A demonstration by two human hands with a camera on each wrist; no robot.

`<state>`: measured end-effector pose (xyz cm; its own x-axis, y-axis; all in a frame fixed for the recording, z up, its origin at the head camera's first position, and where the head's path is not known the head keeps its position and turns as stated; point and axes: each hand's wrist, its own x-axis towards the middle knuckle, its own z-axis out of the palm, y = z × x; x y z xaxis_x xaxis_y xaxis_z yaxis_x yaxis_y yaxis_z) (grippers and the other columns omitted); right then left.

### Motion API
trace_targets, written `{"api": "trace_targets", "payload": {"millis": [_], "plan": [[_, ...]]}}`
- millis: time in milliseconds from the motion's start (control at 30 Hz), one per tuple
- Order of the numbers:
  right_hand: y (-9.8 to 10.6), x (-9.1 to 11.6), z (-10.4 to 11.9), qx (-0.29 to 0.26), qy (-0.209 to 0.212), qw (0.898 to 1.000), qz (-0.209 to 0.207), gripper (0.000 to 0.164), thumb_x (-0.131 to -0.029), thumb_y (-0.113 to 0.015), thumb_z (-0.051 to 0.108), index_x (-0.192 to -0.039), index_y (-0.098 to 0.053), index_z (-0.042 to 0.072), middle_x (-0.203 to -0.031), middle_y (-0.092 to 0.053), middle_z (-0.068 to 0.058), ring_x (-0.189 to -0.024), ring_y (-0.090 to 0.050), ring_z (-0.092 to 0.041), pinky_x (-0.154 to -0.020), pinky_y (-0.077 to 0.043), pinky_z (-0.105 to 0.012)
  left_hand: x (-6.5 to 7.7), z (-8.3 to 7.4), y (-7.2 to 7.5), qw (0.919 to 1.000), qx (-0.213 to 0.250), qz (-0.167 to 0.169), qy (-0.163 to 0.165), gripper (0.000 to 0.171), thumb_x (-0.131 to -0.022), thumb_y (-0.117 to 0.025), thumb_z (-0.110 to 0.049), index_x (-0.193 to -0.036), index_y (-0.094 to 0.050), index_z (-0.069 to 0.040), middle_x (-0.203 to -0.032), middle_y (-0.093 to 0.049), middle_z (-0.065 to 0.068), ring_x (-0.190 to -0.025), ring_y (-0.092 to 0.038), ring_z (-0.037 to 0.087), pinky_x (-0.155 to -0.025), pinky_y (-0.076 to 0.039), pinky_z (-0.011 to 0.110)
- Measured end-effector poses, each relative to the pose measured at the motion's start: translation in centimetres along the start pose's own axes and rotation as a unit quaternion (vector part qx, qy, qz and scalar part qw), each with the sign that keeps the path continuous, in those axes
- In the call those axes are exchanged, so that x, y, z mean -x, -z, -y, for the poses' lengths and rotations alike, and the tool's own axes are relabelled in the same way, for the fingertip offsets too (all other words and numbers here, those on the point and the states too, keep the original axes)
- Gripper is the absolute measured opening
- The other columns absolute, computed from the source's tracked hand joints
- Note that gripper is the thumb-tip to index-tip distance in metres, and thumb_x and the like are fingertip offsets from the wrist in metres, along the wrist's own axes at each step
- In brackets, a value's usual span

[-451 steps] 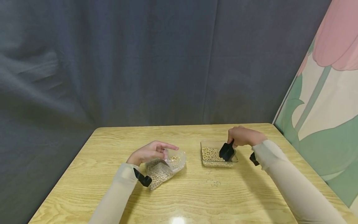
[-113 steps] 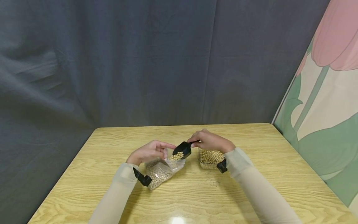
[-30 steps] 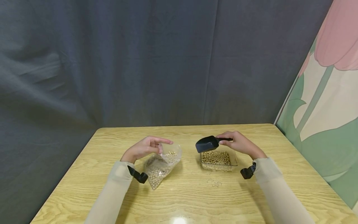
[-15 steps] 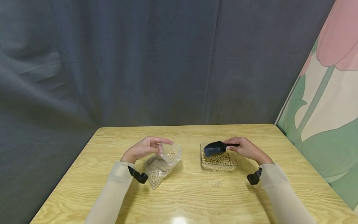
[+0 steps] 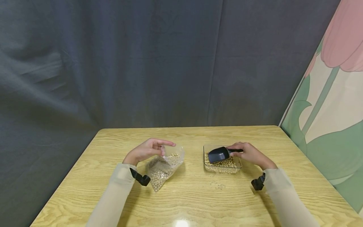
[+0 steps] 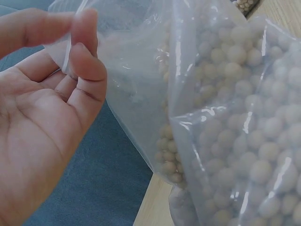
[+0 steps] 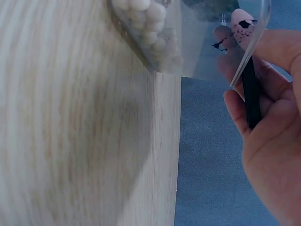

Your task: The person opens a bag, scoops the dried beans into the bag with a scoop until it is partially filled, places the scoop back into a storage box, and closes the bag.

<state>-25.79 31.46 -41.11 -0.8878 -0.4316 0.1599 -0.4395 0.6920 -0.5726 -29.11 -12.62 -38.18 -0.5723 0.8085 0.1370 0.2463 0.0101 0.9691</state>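
Observation:
My left hand (image 5: 146, 150) pinches the lip of a clear plastic bag (image 5: 161, 175) between thumb and fingers, and the bag's mouth stands open toward the right. Pale soybeans (image 6: 270, 153) fill much of the bag in the left wrist view. To the right is a clear rectangular box (image 5: 240, 165) with more soybeans (image 5: 225, 163) in it. My right hand (image 5: 250, 154) grips the handle of a black scoop (image 5: 218, 155), whose bowl is tilted over the beans inside the box's rim. Box wall covers part of the dark handle (image 7: 252, 99) in the right wrist view.
Small clear bits, too faint to identify, lie on the wooden table (image 5: 193, 201) in front of the box. A dark curtain (image 5: 158, 69) hangs behind the table. At the right is a panel with a tulip picture (image 5: 323, 104).
Beans lay in the scoop at the bag's mouth 3.8 seconds ago. Since then my right hand has carried it right and lowered it into the box. My left hand keeps hold of the bag.

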Motion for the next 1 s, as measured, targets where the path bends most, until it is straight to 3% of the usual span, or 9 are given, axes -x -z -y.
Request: {"api": "trace_targets", "payload": {"millis": [133, 367, 533, 667, 833, 1000], "plan": [[0.0, 0.0, 0.0, 0.003, 0.004, 1.0, 0.0, 0.035, -0.09, -0.066, 0.016, -0.122, -0.066, 0.003, -0.118, -0.066, -0.017, -0.106, -0.061, -0.035, -0.082, -0.052, -0.042, 0.0, 0.0, 0.0, 0.9999, 0.005, 0.005, -0.007, 0.045, -0.092, -0.049, 0.009, -0.136, -0.043, 0.015, -0.1, -0.069, 0.002, -0.073, -0.06, 0.006, -0.074, -0.053, 0.028], [0.2, 0.0, 0.2, -0.007, -0.005, 1.0, 0.003, 0.037, -0.09, -0.066, 0.019, -0.123, -0.066, 0.003, -0.122, -0.064, -0.02, -0.111, -0.06, -0.038, -0.085, -0.052, -0.044, -0.1, 0.1, 0.0, 1.0, 0.004, 0.005, -0.005, 0.045, -0.092, -0.05, 0.009, -0.136, -0.044, 0.014, -0.093, -0.07, 0.0, -0.073, -0.061, 0.008, -0.074, -0.053, 0.029], [0.6, 0.1, 0.6, -0.017, -0.018, 1.0, -0.004, 0.04, -0.094, -0.061, 0.025, -0.127, -0.062, 0.003, -0.124, -0.063, -0.019, -0.113, -0.06, -0.037, -0.086, -0.053, -0.044, 0.0, -0.1, -0.1, 1.0, -0.002, -0.005, 0.005, 0.045, -0.092, -0.049, 0.009, -0.137, -0.045, 0.011, -0.128, -0.06, 0.018, -0.072, -0.06, 0.009, -0.074, -0.053, 0.03], [0.7, -0.1, 1.0, -0.017, -0.018, 0.999, -0.022, 0.043, -0.098, -0.054, 0.03, -0.132, -0.058, 0.004, -0.127, -0.062, -0.018, -0.116, -0.058, -0.037, -0.09, -0.05, -0.05, 0.0, -0.1, -0.2, 0.9999, -0.001, -0.01, 0.012, 0.045, -0.092, -0.051, 0.007, -0.137, -0.045, 0.011, -0.144, -0.042, 0.028, -0.073, -0.059, 0.008, -0.073, -0.053, 0.028], [0.5, -0.7, 2.1, -0.017, -0.006, 0.998, -0.062, 0.044, -0.099, -0.052, 0.033, -0.134, -0.057, 0.008, -0.132, -0.059, -0.017, -0.117, -0.058, -0.036, -0.092, -0.046, -0.056, 0.0, 0.0, -0.2, 0.9996, -0.003, -0.015, 0.021, 0.047, -0.093, -0.055, 0.001, -0.138, -0.044, 0.01, -0.145, -0.041, 0.027, -0.074, -0.057, 0.009, -0.072, -0.051, 0.026], [-0.2, -1.5, 3.9, -0.044, 0.002, 0.994, -0.1, 0.042, -0.098, -0.053, 0.032, -0.133, -0.059, 0.01, -0.128, -0.063, -0.013, -0.117, -0.059, -0.034, -0.093, -0.047, -0.054, 0.0, 0.0, -0.2, 0.9994, -0.009, -0.018, 0.029, 0.048, -0.092, -0.051, 0.004, -0.139, -0.044, 0.008, -0.146, -0.041, 0.026, -0.076, -0.059, 0.008, -0.073, -0.051, 0.028]]}}
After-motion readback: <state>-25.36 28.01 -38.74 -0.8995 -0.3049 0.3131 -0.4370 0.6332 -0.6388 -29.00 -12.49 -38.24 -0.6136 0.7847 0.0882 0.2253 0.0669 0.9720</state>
